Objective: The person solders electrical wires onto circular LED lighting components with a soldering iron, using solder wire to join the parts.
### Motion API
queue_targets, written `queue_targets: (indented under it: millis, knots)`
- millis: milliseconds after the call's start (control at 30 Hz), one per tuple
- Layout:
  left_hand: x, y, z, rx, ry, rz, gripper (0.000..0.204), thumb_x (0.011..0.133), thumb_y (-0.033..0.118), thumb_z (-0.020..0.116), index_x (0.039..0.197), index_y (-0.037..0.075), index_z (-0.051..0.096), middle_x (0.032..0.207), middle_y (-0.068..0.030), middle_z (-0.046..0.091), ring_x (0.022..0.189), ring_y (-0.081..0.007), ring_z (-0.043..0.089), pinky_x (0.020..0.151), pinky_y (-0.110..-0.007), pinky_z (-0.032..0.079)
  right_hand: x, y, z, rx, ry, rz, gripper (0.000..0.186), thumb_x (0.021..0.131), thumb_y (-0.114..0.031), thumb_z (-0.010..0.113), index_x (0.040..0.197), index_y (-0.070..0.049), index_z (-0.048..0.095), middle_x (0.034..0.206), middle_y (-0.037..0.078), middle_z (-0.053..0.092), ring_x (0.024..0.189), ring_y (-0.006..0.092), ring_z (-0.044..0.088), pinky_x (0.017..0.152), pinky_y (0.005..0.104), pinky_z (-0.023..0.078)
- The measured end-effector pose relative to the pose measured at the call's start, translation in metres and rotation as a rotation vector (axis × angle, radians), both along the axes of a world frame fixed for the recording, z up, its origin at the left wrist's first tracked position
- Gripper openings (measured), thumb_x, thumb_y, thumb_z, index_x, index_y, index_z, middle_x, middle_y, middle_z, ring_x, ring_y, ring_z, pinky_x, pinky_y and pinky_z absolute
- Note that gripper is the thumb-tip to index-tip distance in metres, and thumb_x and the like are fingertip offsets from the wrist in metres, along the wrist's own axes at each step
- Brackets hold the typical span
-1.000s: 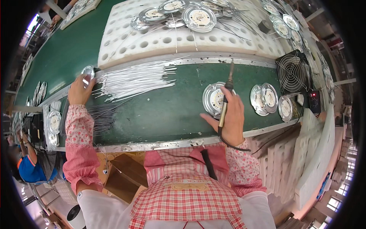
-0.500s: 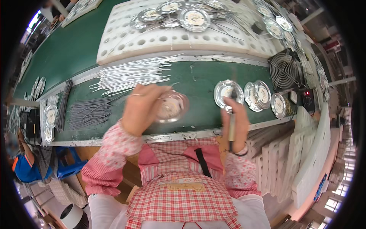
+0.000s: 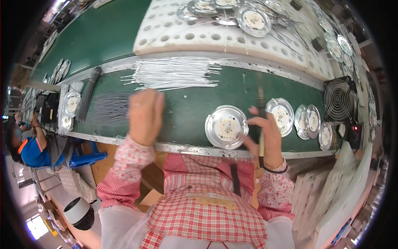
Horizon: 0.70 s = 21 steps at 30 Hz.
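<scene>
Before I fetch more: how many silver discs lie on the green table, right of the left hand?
5: one disc left of the right hand, a second disc beyond it, an overlapping pair farther right, a fifth disc near the fan. More may be hidden.

On the bench [image 3: 190, 108], wires [image 3: 174, 73] lay left, a lone disc [image 3: 226, 127] sat right of them, three more discs [image 3: 280, 117] further right, then a fan [image 3: 339, 99]; behind, a foam board [image 3: 166, 29] carried a disc heap [image 3: 253, 20]!
</scene>
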<state>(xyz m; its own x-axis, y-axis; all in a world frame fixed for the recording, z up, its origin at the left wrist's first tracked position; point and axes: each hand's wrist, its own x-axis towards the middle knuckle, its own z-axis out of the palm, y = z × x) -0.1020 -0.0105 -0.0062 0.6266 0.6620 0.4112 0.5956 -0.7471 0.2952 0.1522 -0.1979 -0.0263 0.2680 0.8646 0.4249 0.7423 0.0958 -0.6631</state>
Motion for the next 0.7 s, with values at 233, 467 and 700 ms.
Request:
queue_targets:
  millis: [233,467,700]
  knots:
    - [-0.025,0.033,-0.013,0.032,0.065,-0.102,0.012,0.085,0.005,0.070,0.093,0.008,0.063,0.089,-0.0083,0.063,0.087,-0.0266,0.059,0.077,-0.038,0.042,-0.018,0.011,-0.001,-0.173,-0.102,0.226,0.066,0.069,-0.032,0.087,0.121,-0.007,0.055,0.131,0.026,0.054,0.121,0.0462,0.053,0.106,0.0515,0.042]
    - [-0.008,0.011,-0.003,-0.467,-0.406,-0.012,0.005,0.090,0.003,0.067,0.094,0.004,0.065,0.082,-0.0012,0.066,0.071,-0.0109,0.058,0.062,-0.024,0.042,-0.018,-0.028,0.002,-0.207,-0.341,0.242,0.065,0.066,-0.023,0.086,0.122,-0.010,0.058,0.125,0.021,0.058,0.120,0.0420,0.056,0.100,0.0468,0.047]
    - [0.047,-0.042,0.012,-0.769,-0.450,-0.223,0.008,0.087,0.004,0.072,0.095,0.001,0.070,0.082,0.0027,0.064,0.073,-0.0034,0.054,0.066,-0.020,0.043,-0.041,-0.032,0.024,-0.139,0.222,-0.233,0.031,0.082,-0.003,0.074,0.112,-0.007,0.066,0.096,0.013,0.067,0.079,0.0240,0.067,0.070,0.0316,0.053]
